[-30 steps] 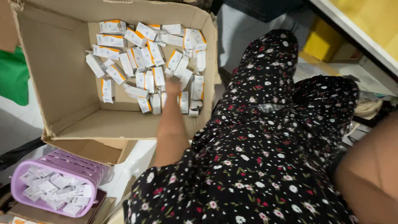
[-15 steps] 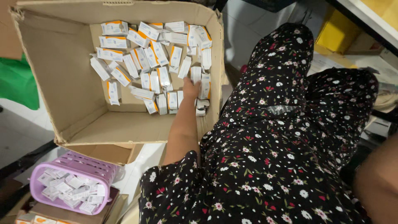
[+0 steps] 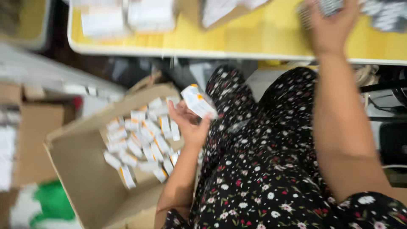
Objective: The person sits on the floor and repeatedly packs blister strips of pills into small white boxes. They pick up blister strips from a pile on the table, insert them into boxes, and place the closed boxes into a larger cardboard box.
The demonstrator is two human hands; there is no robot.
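Observation:
My left hand (image 3: 189, 123) holds a small white and orange carton (image 3: 198, 101) above the edge of an open cardboard box (image 3: 80, 169). Several more cartons of the same kind (image 3: 142, 144) lie in that box, on the floor at my left. My right hand (image 3: 330, 27) is stretched up over the yellow table (image 3: 254, 34) and rests on a blurred grey thing (image 3: 326, 6) there; I cannot tell whether it grips it. My lap in a black flowered dress (image 3: 263, 169) fills the middle. The whole view is blurred by motion.
White boxes (image 3: 127, 17) and a brown item stand on the yellow table. More cardboard (image 3: 25, 127) is stacked at far left, with something green (image 3: 55, 199) on the floor below. Dark objects sit at the right edge (image 3: 390, 127).
My left hand has come up out of the box with one carton in it. The view has swung up from the box to the yellow table, where my right hand now reaches.

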